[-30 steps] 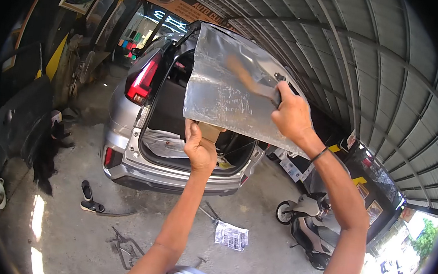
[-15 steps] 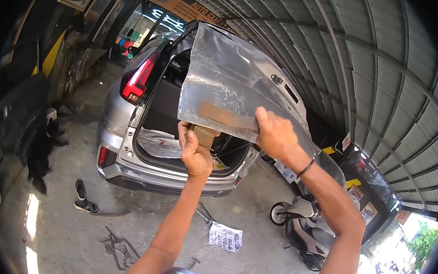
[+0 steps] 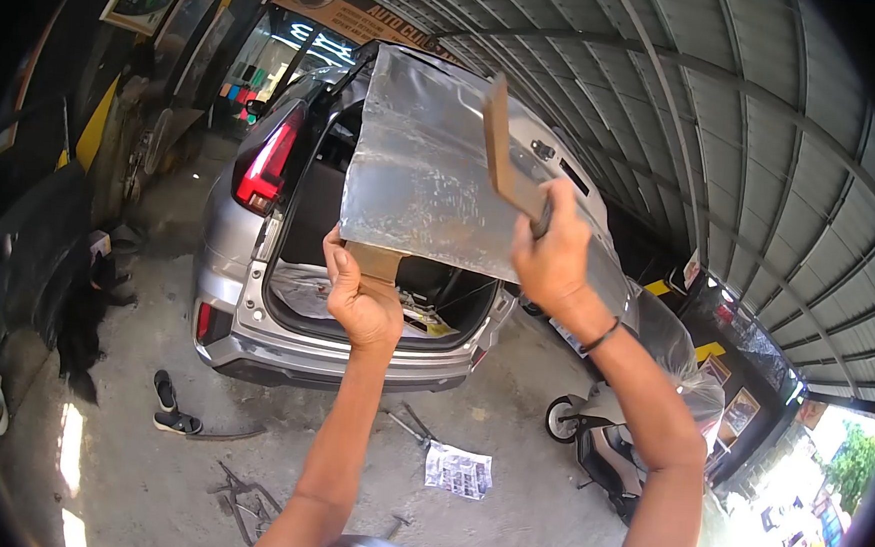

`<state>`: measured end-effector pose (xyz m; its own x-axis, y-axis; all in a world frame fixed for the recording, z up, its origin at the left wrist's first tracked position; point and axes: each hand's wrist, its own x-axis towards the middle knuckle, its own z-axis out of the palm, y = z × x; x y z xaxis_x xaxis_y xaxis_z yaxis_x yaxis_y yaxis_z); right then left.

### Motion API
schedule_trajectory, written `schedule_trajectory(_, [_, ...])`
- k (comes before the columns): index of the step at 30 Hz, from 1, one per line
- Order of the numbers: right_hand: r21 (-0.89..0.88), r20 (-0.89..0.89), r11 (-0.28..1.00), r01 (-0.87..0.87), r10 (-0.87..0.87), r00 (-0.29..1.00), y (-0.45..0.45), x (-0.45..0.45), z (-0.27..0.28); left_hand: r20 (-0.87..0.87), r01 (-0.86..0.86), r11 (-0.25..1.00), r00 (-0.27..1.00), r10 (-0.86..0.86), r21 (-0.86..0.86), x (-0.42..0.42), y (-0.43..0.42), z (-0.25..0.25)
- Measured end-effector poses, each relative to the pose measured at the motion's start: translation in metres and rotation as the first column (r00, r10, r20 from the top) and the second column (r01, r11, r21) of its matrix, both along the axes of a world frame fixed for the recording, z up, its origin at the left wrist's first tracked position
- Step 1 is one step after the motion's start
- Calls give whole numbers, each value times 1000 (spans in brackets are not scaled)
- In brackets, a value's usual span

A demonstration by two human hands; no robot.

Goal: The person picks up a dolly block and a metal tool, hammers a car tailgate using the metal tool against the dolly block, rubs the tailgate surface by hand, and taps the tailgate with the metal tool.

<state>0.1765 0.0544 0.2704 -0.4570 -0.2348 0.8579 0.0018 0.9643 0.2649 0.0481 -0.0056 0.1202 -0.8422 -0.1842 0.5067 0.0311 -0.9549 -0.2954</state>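
Note:
My right hand (image 3: 557, 259) is closed around the handle of a body slapper (image 3: 499, 147), a long flat brown metal blade bent near the grip. Its blade stands raised, apart from the bare grey metal of the lifted tailgate (image 3: 421, 137). Under the tailgate's lower edge, my left hand (image 3: 363, 304) grips a brown metal dolly block (image 3: 376, 262). That block appears to be up against the edge from below; the exact contact is hidden. Pale scratches and scuffs mark the panel's lower part.
Below the tailgate is the silver car's open boot, with its rear bumper (image 3: 342, 360). A scooter (image 3: 597, 449) stands at right. On the concrete floor lie sandals (image 3: 176, 421), a printed sheet (image 3: 458, 471), a metal frame (image 3: 243, 497) and a small hammer (image 3: 392, 524).
My right hand has lifted the slapper from low over the panel's edge to an upright, raised position. My left hand still has the dolly block under the edge; the view has shifted slightly.

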Motion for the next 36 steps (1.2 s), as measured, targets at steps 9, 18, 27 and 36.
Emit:
schedule_trajectory(9, [113,86,994,-9,-1,996,5,10,1,-28,-29,999,999,29,-27,-5,1,-6])
schedule_trajectory(18, [118,76,989,-88,79,994,-2,14,17,93,-9,1000,996,11,-20,-8,0,2])
schedule_trajectory(27, [392,284,919,39,-162,945,8,30,-14,-31,-32,999,999,31,-38,-10,3,-13])
schedule_trajectory(36, [516,217,856,-23,-104,971,5,1,-8,-40,66,996,997,-68,-65,-17,-1,-19])
